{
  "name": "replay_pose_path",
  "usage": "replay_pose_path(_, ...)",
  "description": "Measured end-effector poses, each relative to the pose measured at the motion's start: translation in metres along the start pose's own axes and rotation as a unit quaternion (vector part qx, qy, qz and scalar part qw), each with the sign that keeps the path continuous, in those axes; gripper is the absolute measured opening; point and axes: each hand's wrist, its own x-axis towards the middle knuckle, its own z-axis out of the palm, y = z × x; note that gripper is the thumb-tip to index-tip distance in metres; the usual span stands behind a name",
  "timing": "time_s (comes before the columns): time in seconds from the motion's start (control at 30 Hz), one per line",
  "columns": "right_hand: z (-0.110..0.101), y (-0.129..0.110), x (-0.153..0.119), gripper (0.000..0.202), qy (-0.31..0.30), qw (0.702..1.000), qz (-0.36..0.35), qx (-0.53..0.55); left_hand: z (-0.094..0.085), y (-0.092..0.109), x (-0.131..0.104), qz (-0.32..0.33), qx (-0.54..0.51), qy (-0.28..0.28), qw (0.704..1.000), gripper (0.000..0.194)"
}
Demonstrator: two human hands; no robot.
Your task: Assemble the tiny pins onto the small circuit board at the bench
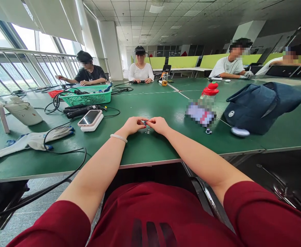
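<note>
My left hand [133, 125] and my right hand [159, 125] meet fingertip to fingertip over the green table [150, 151], both pinching one small dark object [145, 122] too tiny to identify. A small clear bit [147, 131] lies on the table just under them. A pale bracelet [118, 137] circles my left wrist.
A phone on a white power bank [90, 120] lies left of my hands, with white gloves [34, 140], black cables [62, 151] and a green basket [88, 95] beyond. Right of my hands stand a red-capped bottle [209, 93], a navy bag [261, 104] and a small oval case [240, 131]. Several people sit at the far side.
</note>
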Motion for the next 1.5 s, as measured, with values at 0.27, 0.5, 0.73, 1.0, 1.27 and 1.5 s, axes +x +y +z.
replay_pose_path(0.27,0.003,0.0,0.0,0.026,0.014,0.999,-0.023,0.03,0.001,-0.001,-0.001,-0.001,-0.083,-0.006,0.997,0.046)
replay_pose_path(0.5,0.0,-0.003,-0.001,0.021,0.0,0.998,-0.039,0.044,0.002,-0.001,-0.001,0.013,-0.072,-0.011,0.997,0.046)
replay_pose_path(0.73,-0.008,-0.003,0.001,0.022,-0.026,0.999,-0.028,-0.013,-0.001,0.002,-0.002,-0.016,-0.07,-0.01,0.997,0.042)
replay_pose_path(1.0,-0.013,0.011,0.005,0.02,-0.048,0.997,0.016,-0.058,-0.003,0.002,0.0,-0.077,-0.079,0.054,0.992,0.025)
replay_pose_path(1.27,-0.011,0.006,0.003,0.015,-0.085,0.987,-0.019,-0.132,0.001,-0.004,0.002,-0.051,-0.042,0.033,0.997,0.032)
replay_pose_path(1.5,-0.003,0.001,0.001,0.011,-0.076,0.972,-0.067,-0.212,0.004,-0.005,0.003,-0.058,-0.055,0.0,0.997,0.031)
